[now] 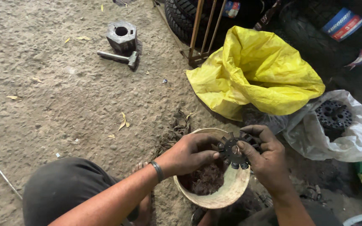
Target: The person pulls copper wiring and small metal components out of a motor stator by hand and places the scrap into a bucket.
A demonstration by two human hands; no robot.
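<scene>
Looking down from the head camera, the person is squatting on a rough, dusty concrete floor (63,96) and is working with both hands over a round pale bowl (235,190). The left hand (189,155) is reaching in from the left side; its fingers are curled and the fingertips (214,155) are pressing on the left edge of a dark metal star-shaped part (233,152) with short rounded arms all around. The right hand (262,157) is gripping the same part from the right, with the thumb lying over its face and the other fingers closing behind it. So both hands are closed on this part, and it is staying just above the bowl, near its upper rim. Inside the bowl some dark fibrous dirt (206,180) is lying.

A dark band (158,170) is sitting on the left wrist. Behind the hands, a crumpled yellow plastic bag (256,71) is lying on the floor. To the right of it a white plastic bag (348,138) is standing open, and another dark toothed part (333,116) is showing inside. Far at the upper left, a heavy metal block with a round hole (122,35) is resting, and a hammer (118,57) is lying just beside it. Black tyres (315,33) are leaning at the top right.
</scene>
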